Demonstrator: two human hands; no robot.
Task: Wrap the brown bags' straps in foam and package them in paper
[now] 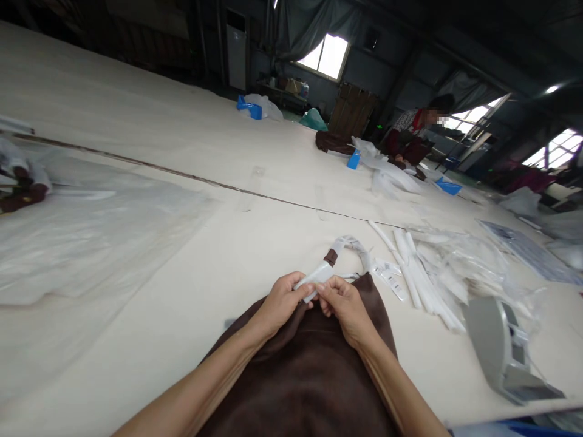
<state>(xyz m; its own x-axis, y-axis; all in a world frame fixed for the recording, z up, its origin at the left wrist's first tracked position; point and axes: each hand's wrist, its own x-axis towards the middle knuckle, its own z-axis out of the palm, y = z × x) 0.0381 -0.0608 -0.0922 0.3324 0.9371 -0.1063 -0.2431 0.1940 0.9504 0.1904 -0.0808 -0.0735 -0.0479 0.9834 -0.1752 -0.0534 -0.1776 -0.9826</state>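
Note:
A dark brown bag (pixel 314 370) lies in front of me at the table's near edge. Its curved handle (pixel 355 243) is covered in white wrap, with a brown band showing partway along. Around the lower left part of the handle is a white foam sleeve (pixel 319 276). My left hand (pixel 286 297) grips the sleeve's lower end between thumb and fingers. My right hand (pixel 341 300) is closed on the same end from the right, its fingertips close to the left thumb. White tags (pixel 389 279) lie right of the handle.
White foam tubes (pixel 421 279) and clear plastic (pixel 473 261) lie to the right, near a grey tape dispenser (pixel 496 346). Plastic sheeting (pixel 91 224) covers the left. Across the table, a person (pixel 410 130) is beside another brown bag (pixel 334 143).

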